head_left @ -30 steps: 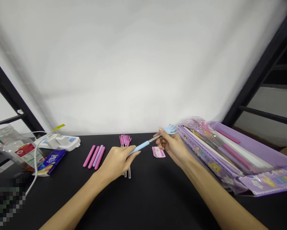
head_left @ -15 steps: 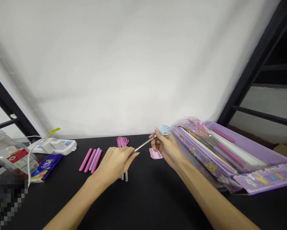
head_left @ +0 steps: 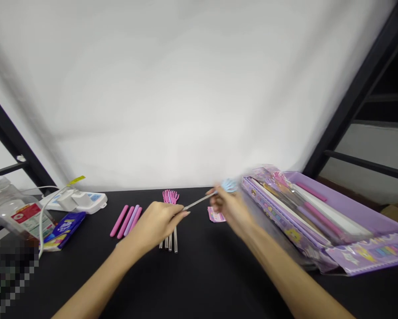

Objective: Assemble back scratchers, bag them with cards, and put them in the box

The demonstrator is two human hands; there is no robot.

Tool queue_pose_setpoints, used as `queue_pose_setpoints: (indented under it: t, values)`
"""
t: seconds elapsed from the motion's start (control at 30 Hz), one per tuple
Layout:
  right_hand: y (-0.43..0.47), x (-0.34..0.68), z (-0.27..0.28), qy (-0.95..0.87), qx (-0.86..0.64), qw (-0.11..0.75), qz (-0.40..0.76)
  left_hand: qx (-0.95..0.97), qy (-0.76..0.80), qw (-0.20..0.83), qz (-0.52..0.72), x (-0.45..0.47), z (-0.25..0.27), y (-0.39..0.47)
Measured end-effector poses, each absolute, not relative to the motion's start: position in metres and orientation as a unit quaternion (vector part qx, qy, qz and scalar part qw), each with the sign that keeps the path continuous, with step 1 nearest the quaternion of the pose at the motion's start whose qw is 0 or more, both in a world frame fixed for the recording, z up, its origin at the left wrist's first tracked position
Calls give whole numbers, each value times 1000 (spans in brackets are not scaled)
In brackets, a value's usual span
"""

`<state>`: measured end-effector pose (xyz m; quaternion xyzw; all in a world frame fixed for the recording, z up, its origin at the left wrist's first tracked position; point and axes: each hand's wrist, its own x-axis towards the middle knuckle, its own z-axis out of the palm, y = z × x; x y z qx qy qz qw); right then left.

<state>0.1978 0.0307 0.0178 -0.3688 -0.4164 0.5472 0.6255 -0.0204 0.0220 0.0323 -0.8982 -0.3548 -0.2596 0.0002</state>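
Note:
A back scratcher (head_left: 199, 202) with a slim silver rod and a light blue claw head slants up to the right between my hands. My left hand (head_left: 157, 223) is closed around its lower end, which the fingers hide. Near the blue head, my right hand (head_left: 231, 206), slightly blurred, pinches the rod. Several back scratchers with pink heads (head_left: 171, 196) and silver rods lie side by side, partly behind my left hand. Left of them is a row of pink and lilac handle sleeves (head_left: 119, 220). A small pink card (head_left: 214, 215) lies by my right hand.
To the right stands a purple display box (head_left: 345, 204) holding wrapped back scratchers, with clear plastic about it. On the left are a white power strip (head_left: 94, 201) with a cable, a blue packet (head_left: 66, 228) and a clear jar (head_left: 24, 212). A white wall rises behind the black table.
My left hand has shifted slightly left and now shows more of the rods lying behind it. My right hand is blurred, still at the blue head. The view has tilted a little.

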Motion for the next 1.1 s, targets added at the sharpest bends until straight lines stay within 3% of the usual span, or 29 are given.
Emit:
queue_pose_setpoints:
  t: [0.03, 0.13, 0.3, 0.4, 0.47, 0.63, 0.73, 0.83, 1.0, 1.1]
  values:
    - [27, 183, 15, -443, -367, 580, 576, -898, -349, 30, -268, -15, 29, 22]
    - [21, 165, 14, -459, -369, 566, 577, -895, -351, 58, -271, -11, 26, 20]
    - [37, 210, 25, -359, -366, 688, 513, -897, -384, -66, -210, -35, 40, 21]
    - [43, 229, 25, -331, -356, 713, 506, -898, -370, -96, -218, -42, 39, 23]
    - [42, 226, 21, -336, -367, 693, 521, -897, -353, -33, -265, -39, 32, 24]
    - [33, 200, 15, -326, -387, 634, 585, -860, -297, 237, -341, -29, 18, 24]
    - [30, 196, 17, -331, -377, 619, 604, -844, -288, 299, -340, -29, 17, 23]
    - [29, 198, 21, -368, -347, 618, 602, -844, -315, 254, -350, -29, 15, 21]
    - [30, 198, 20, -401, -307, 654, 563, -870, -369, 19, -327, -21, 16, 11]
    - [31, 199, 20, -425, -294, 654, 553, -882, -372, -69, -282, -13, 19, 2]
